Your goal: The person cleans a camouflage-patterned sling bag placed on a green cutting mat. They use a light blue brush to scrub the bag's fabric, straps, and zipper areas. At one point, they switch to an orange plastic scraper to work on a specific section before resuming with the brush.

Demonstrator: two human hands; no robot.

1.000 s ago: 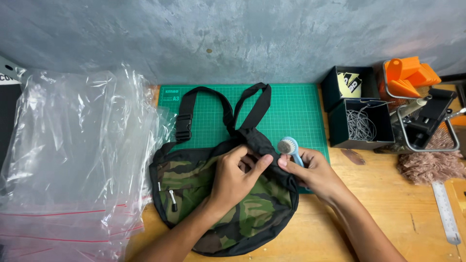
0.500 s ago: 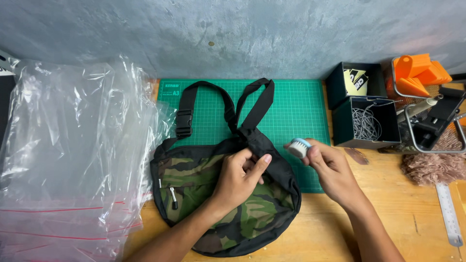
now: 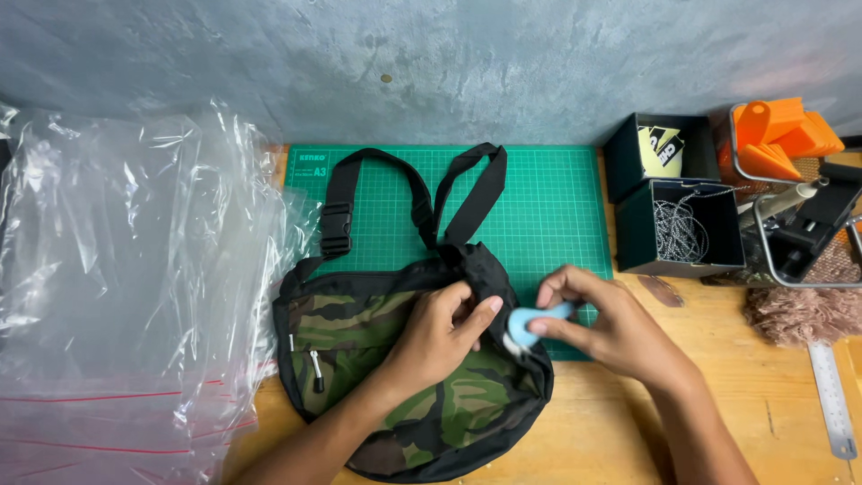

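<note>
A camouflage waist bag with black trim lies on the wooden table, its black strap and buckle stretched over a green cutting mat. My left hand presses down on the bag's upper right part, pinching the fabric. My right hand holds a small light-blue brush, its bristles turned down onto the bag's black right edge beside my left fingers.
A pile of clear plastic bags with red seal lines fills the left side. At the right stand two dark open boxes, one with a coiled chain, a wire basket with orange parts, a fluffy duster and a steel ruler.
My right hand lifted the brush off to the right of the bag, then brought it back down and left, turning the bristles onto the bag's edge. My left hand stayed on the bag.
</note>
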